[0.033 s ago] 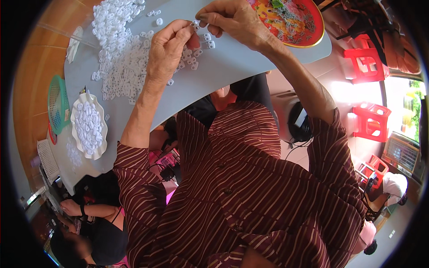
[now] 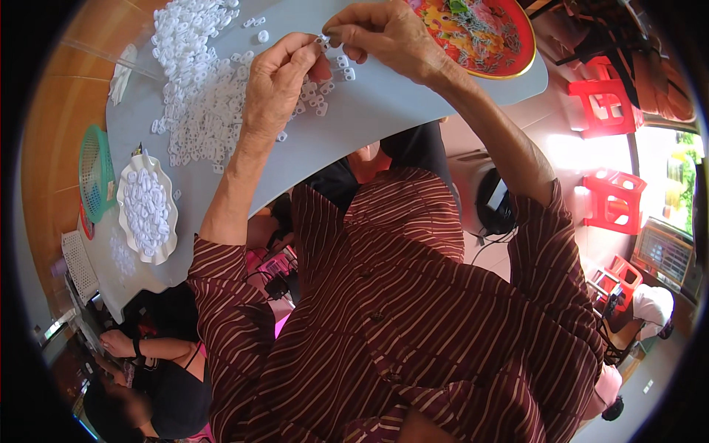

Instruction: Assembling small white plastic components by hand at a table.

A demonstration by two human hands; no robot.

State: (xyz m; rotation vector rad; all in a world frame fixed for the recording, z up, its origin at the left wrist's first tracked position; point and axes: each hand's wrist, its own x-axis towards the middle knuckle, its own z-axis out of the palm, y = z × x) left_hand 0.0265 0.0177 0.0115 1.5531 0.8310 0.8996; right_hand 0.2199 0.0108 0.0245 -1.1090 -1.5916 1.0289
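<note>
Between the thumb and fingers of my left hand (image 2: 277, 77), a small white plastic piece with holes (image 2: 323, 42) is pinched. My right hand (image 2: 388, 40) is closed in a pinch right beside that piece, its fingertips almost touching it; what they hold is too small to make out. Below and around my left hand lie loose white plastic pieces (image 2: 210, 111) of the same kind, spread over the grey table (image 2: 369, 111). To the right of my right hand is a red and yellow patterned round tray (image 2: 526, 55) bearing many small grey metal pins (image 2: 480, 40).
A heap of thicker white pieces (image 2: 188, 37) lies at the far left. Nearer stand a scalloped white dish (image 2: 171, 240) full of white pieces and a green basket (image 2: 92, 173). A co-worker's arm (image 2: 166, 347) shows at lower left. Red stools (image 2: 617, 201) stand on the right.
</note>
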